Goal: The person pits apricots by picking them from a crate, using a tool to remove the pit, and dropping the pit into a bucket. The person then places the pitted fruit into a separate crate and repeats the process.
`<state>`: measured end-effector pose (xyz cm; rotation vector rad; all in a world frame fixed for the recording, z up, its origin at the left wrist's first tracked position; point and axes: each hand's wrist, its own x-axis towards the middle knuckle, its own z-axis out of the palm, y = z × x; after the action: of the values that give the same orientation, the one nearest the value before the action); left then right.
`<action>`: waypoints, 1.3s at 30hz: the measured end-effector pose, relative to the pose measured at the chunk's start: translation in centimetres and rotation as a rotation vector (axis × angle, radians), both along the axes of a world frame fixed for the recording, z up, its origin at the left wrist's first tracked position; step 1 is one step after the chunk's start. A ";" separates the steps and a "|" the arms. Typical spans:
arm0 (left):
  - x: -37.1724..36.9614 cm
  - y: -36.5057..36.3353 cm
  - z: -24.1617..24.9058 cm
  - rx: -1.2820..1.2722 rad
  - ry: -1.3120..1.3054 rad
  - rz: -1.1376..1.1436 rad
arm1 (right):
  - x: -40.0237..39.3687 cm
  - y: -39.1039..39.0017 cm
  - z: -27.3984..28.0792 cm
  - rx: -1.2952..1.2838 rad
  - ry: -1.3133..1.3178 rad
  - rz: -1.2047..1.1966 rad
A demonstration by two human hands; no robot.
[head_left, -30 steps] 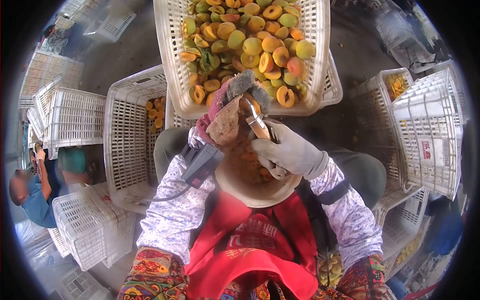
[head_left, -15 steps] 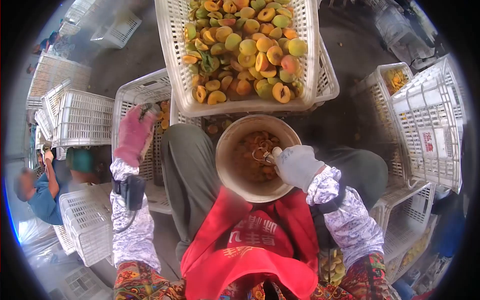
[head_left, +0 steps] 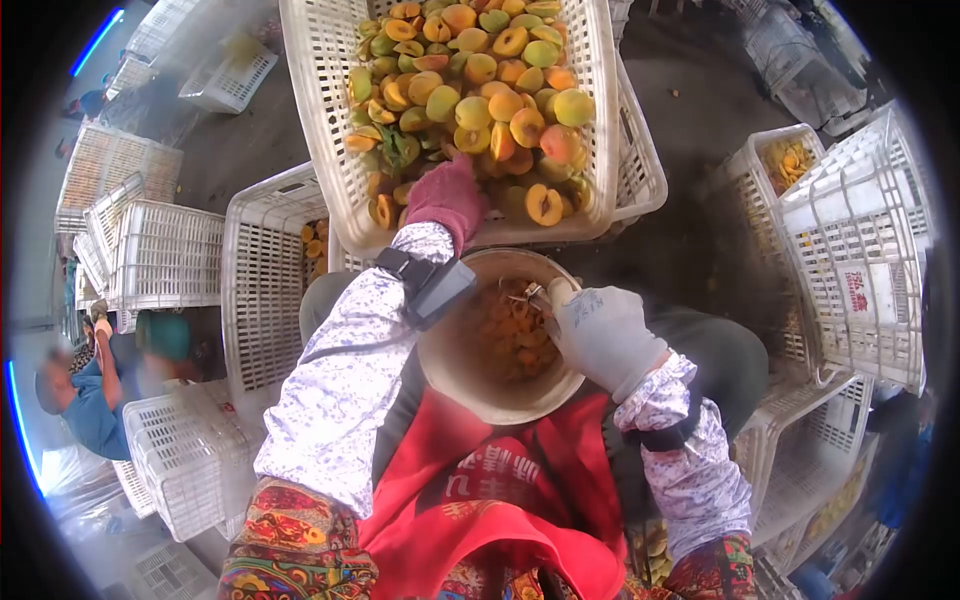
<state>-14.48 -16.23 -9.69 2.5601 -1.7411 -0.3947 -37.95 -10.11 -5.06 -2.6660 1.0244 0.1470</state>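
My left hand (head_left: pixel 448 200), in a pink glove, reaches over the near edge of a white plastic crate (head_left: pixel 316 120) into a heap of whole and halved apricots (head_left: pixel 472 112). Its fingertips are hidden among the fruit, so its grip does not show. My right hand (head_left: pixel 606 335), in a pale grey glove, is closed around the handle of a small pitting tool with metal loops (head_left: pixel 533 296). The tool is held over a round bucket (head_left: pixel 447 372) between my knees. Small brownish-orange pieces (head_left: pixel 520 345), perhaps apricot pits, lie inside the bucket.
A lower white crate (head_left: pixel 268 260) on the left contains fruit halves (head_left: pixel 314 245). More crates (head_left: pixel 855 270) are stacked on the right, some with fruit. On the far left sits another person in a blue shirt (head_left: pixel 90 405). A red apron (head_left: pixel 500 490) covers my lap.
My left hand has moved from the left-hand crate up and right into the apricot heap. My right hand remains over the bucket with the pitting tool. The view has shifted slightly.
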 end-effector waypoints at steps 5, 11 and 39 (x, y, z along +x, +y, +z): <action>2.6 2.4 1.3 -0.185 0.334 -0.048 | 0.5 -0.8 -0.5 -0.149 -0.200 -0.027; 1.4 8.3 5.8 -0.409 1.822 0.131 | 3.0 -2.2 0.9 0.449 -0.702 -0.383; -0.4 8.0 2.9 -0.623 1.909 0.317 | 7.1 0.9 -0.9 0.088 -0.456 -0.148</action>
<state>-14.86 -8.25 -6.74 0.9023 -0.4702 -1.2900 -30.80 -9.26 -5.96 -2.3708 1.0233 -0.4162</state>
